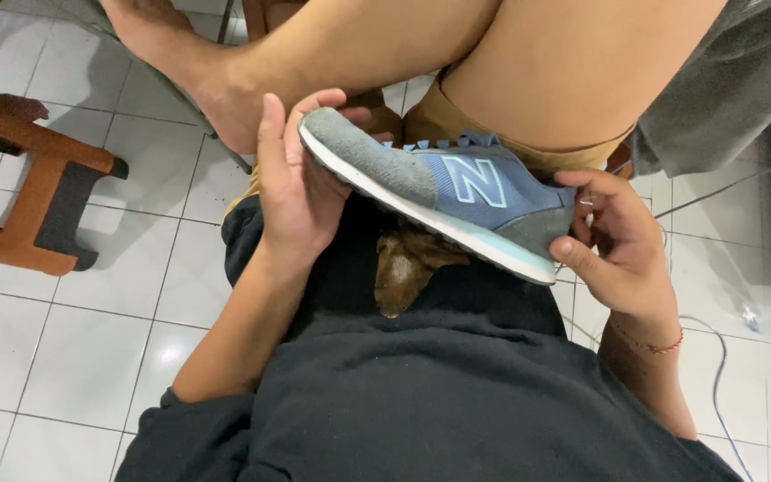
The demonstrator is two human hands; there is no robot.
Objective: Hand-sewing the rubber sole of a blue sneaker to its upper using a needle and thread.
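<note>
Head view: left hand (292,192) is cupping the toe of a blue-grey suede and mesh sneaker (443,187), while right hand (613,241) is pinching its heel. With both grips sitting only at the ends, the shoe is likely risking a slip onto the white tiled floor (73,357).

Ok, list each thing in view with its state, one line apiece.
sneaker: held on its side, sole toward the camera
left hand: closed around the toe
right hand: gripping the heel
brown cloth: crumpled under the sneaker
wooden chair: upright on the tiled floor
</note>
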